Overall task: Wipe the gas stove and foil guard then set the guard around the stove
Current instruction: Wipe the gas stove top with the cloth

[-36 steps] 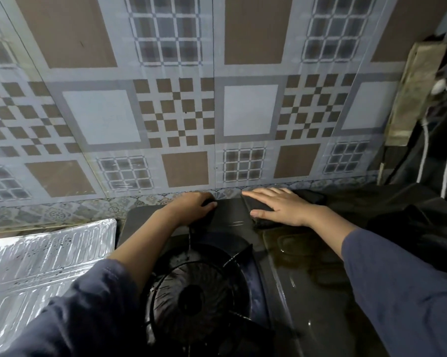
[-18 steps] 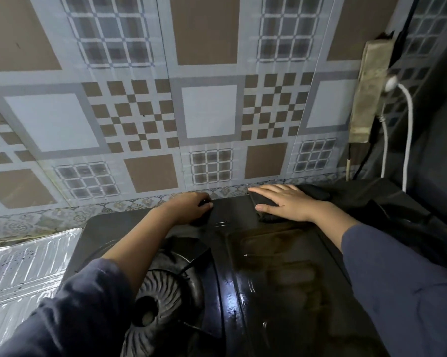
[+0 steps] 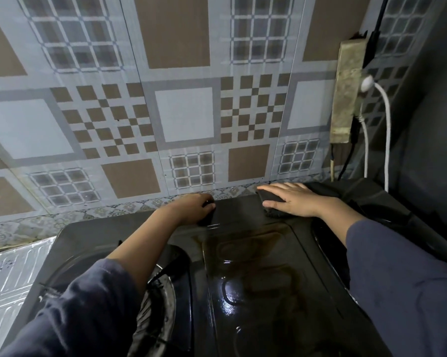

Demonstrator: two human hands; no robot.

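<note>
The black gas stove (image 3: 255,266) fills the lower middle, its glossy top wet and shiny. My left hand (image 3: 191,208) curls over the stove's back edge, gripping it. Flat on a dark cloth (image 3: 271,206) at the back right of the stove lies my right hand (image 3: 291,200), fingers straight and pointing left. The left burner (image 3: 163,292) shows partly beneath my left arm. The silver foil guard (image 3: 11,276) lies flat to the left of the stove.
A patterned tiled wall (image 3: 186,112) rises directly behind the stove. A grimy power strip (image 3: 347,94) hangs on the wall at right with a white cable (image 3: 387,140) dropping down. Dark fabric or plastic (image 3: 387,202) is bunched at the stove's right.
The view has shifted right and closer, so the burner and foil guard sit further left. Both hands stay at the stove's back edge; the right hand has slid slightly on the cloth.
</note>
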